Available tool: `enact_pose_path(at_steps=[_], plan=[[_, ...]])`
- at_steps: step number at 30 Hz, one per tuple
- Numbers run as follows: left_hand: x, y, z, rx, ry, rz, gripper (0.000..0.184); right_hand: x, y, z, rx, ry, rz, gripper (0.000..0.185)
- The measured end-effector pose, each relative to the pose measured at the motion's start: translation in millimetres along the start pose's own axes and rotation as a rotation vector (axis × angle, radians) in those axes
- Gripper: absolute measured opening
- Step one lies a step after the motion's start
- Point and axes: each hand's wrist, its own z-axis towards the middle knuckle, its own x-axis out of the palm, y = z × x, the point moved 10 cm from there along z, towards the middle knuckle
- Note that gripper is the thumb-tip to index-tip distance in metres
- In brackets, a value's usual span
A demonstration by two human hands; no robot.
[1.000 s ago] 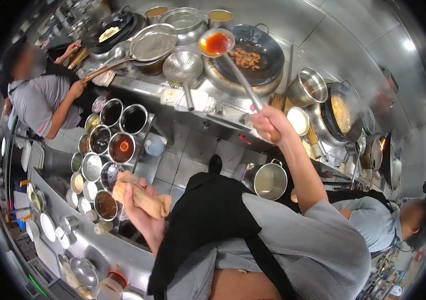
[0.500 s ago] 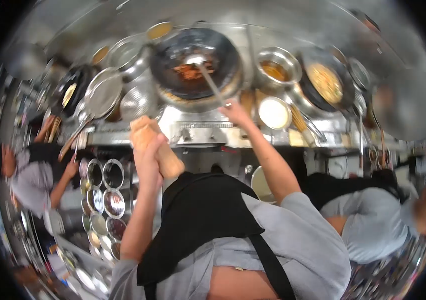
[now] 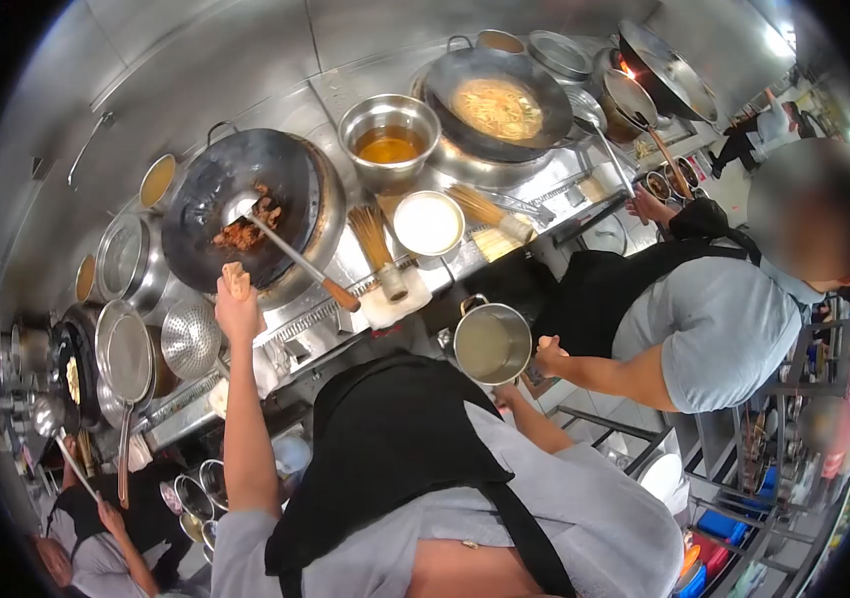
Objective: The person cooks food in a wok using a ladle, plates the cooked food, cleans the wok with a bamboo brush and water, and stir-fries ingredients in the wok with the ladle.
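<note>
My left hand (image 3: 238,311) is closed round a folded tan cloth (image 3: 237,278) at the near rim of a black wok (image 3: 191,234). Whether the cloth covers a wok handle is hidden. Browned food pieces (image 3: 242,233) lie in the wok. A ladle (image 3: 290,251) rests among them, its wooden grip sticking out over the near rim with no hand on it. My right hand (image 3: 508,396) is low on the right, beside the lower side of a metal pot (image 3: 493,344) of cloudy liquid. Its fingers are mostly hidden.
A co-worker's hand (image 3: 551,357) is close to the pot's right side. Bamboo brushes (image 3: 375,244), a white-filled bowl (image 3: 428,223) and a pot of amber liquid (image 3: 389,145) stand right of the wok. Beyond is a wok of noodles (image 3: 497,108). A perforated skimmer (image 3: 192,337) lies left.
My view has turned right. My right hand has let go of the ladle and dropped down beside the pot. My left hand has carried the cloth forward to the wok's rim.
</note>
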Motion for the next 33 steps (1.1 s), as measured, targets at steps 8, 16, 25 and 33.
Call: enact_pose_path(at_steps=[8, 16, 25, 33], plan=[[-2, -3, -10, 0.032, -0.094, -0.067, 0.036, 43, -56, 16, 0.277, -0.335, 0.745, 0.026], [0, 1, -11, 0.034, -0.157, -0.032, 0.039, -52, 49, 72, -0.045, -0.187, 0.633, 0.020], [1, 5, -12, 0.055, -0.192, -0.045, 0.039, -72, 80, 29, 0.208, -0.039, 1.092, 0.021], [0, 1, -13, 0.035, -0.203, -0.032, 0.037, -42, 45, 3, 0.302, -0.079, 0.859, 0.019]])
